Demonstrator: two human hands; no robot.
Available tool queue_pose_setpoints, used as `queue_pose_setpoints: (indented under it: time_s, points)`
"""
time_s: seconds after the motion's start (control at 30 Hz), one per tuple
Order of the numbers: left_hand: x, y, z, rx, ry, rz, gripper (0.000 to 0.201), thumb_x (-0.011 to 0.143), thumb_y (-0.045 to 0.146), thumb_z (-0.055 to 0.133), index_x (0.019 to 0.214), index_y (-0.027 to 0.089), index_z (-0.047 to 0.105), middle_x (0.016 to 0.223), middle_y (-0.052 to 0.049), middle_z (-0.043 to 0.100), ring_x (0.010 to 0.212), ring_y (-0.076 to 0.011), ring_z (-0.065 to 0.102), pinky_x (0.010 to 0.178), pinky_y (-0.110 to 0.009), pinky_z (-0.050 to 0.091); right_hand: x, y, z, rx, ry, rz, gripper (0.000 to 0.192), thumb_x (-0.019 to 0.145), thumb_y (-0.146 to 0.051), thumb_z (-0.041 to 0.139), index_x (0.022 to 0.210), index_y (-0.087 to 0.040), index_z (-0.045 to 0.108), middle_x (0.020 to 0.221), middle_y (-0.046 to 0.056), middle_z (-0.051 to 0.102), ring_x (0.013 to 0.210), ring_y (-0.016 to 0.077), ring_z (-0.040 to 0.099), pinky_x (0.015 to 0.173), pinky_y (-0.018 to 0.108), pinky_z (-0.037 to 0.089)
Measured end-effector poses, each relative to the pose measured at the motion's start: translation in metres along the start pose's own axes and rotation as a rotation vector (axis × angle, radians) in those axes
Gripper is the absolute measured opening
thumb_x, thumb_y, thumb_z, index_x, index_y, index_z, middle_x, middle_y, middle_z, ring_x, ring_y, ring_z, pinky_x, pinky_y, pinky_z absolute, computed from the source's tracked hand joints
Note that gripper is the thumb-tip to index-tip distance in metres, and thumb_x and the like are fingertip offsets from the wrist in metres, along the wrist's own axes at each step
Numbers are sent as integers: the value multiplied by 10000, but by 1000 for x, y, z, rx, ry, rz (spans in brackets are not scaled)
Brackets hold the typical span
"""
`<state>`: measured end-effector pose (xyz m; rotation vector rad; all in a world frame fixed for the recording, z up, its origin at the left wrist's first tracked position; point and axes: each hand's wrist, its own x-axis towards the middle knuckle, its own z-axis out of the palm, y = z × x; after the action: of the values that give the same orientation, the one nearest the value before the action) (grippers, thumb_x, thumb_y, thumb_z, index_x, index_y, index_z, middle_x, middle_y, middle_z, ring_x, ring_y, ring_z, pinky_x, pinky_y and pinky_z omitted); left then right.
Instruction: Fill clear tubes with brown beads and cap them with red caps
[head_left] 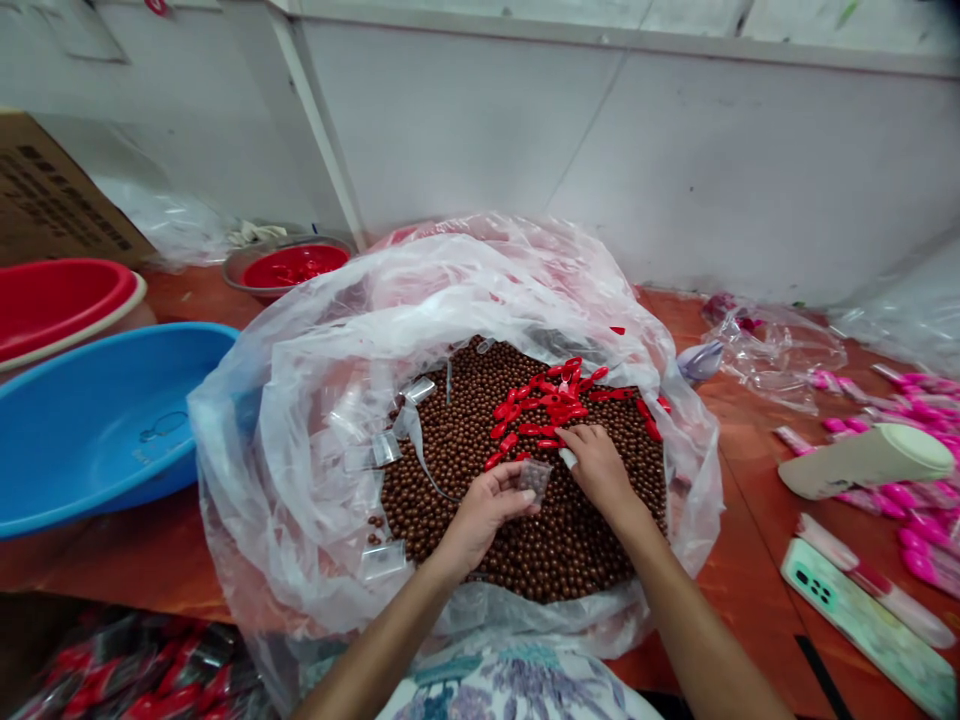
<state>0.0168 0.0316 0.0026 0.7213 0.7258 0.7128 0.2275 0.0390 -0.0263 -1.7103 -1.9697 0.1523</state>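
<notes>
The left hand (pixel 484 506) holds a small clear case (pixel 535 481) in a narrow pinch, over the middle of the brown beads (pixel 555 535); the right hand (pixel 600 468) is at the red pieces (pixel 559 405) on the beads' far side, its grip unclear; the case looks light, thin-walled and slick, likely dented by squeezing, so best held by its edges.
</notes>
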Motion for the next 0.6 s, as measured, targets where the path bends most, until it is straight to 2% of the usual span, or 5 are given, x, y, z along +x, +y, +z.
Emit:
queue_pose_setpoints:
  time_s: [0.13, 0.27, 0.43, 0.5, 0.6]
  points:
    - [-3, 0, -2, -15, -19, -16, 449, 632, 202, 724, 1067, 149, 622, 1024, -95, 637, 852, -168, 584, 795, -327, 468, -8, -1, -2, 49, 36, 59, 343, 779, -122, 472, 1068, -241, 614, 1010, 73, 619, 954, 243, 519, 852, 415, 415]
    - [-4, -5, -4, 2, -28, -29, 420, 654, 188, 705, 1064, 150, 625, 1021, -90, 637, 856, -167, 581, 802, -332, 468, -23, -15, -4, 519, 94, 293, 328, 824, -252, 475, 1143, -252, 551, 1126, 49, 602, 1001, 217, 550, 847, 380, 438]
    - [-2, -15, -5, 23, -61, -68, 406, 683, 213, 684, 1079, 150, 621, 1068, -101, 621, 915, -194, 569, 784, -349, 488, -42, -36, -9, 1068, 17, 605, 316, 790, -355, 540, 1077, -224, 558, 807, 21, 649, 659, 159, 583, 554, 265, 459]
    - [-2, -19, -4, 55, -89, -80, 421, 688, 240, 684, 1094, 156, 616, 1094, -103, 614, 936, -208, 567, 772, -354, 496, -45, -42, -12, 1138, -5, 646, 317, 777, -365, 563, 1060, -222, 578, 702, -4, 618, 597, 138, 556, 509, 237, 432]
    - [-1, -27, -2, 120, -83, -74, 462, 660, 270, 711, 1095, 146, 619, 1088, -106, 622, 932, -217, 572, 754, -345, 502, -48, -48, -15, 1109, -37, 651, 329, 775, -381, 570, 1060, -217, 598, 693, -6, 612, 555, 120, 532, 461, 216, 397]
